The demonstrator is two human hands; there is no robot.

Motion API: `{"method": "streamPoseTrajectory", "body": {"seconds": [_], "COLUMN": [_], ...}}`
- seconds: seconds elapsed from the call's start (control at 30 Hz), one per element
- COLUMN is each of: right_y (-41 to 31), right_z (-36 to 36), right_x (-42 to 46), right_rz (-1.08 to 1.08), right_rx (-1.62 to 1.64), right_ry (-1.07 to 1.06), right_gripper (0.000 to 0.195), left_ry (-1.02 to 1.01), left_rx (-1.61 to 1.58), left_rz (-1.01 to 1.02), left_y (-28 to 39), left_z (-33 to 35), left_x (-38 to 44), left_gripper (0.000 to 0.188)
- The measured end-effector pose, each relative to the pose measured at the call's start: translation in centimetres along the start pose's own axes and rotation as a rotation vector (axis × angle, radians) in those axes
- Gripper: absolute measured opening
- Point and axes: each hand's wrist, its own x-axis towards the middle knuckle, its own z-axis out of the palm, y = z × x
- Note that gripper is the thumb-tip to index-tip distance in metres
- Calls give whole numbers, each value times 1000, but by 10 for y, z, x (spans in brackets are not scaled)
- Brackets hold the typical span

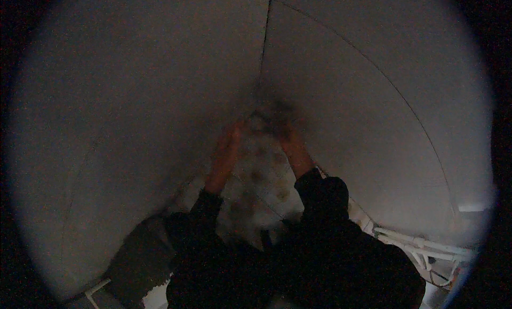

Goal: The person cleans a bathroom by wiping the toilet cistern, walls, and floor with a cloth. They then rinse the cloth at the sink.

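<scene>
In dim light my two hands reach into the corner between two pale walls. My left hand (229,143) is at the left side of the corner, its fingers pointing up and inward. What it touches is too dark to tell. On the other side, my right hand (287,131) is close to a dark, blurred object (262,119) low in the corner. Whether the fingers grip it cannot be made out. Beneath both hands lies a pale, blotchy floor (256,177).
Walls close in on the left (132,109) and right (360,121), meeting at a dark vertical seam (265,37). White pipes (420,245) run along the lower right. A pale bar (98,287) shows at the lower left.
</scene>
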Motion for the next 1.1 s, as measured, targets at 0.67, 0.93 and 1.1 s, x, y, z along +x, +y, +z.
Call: {"method": "streamPoseTrajectory", "body": {"seconds": [0.67,0.93,1.1], "right_y": [93,-44,-51], "right_z": [40,-1,-112], "right_x": [21,-131,-259], "right_rz": [-417,-518,-51], "right_rx": [-229,-922,-1798], "right_ry": [162,-113,-59], "right_gripper": [51,43,34], "left_ry": [-147,11,-8], "left_rx": [1173,1256,1085], "left_rz": [330,487,628], "left_y": [23,13,18], "left_z": [-84,-101,-122], "left_x": [-67,-128,-104], "left_gripper": [59,60,57]}}
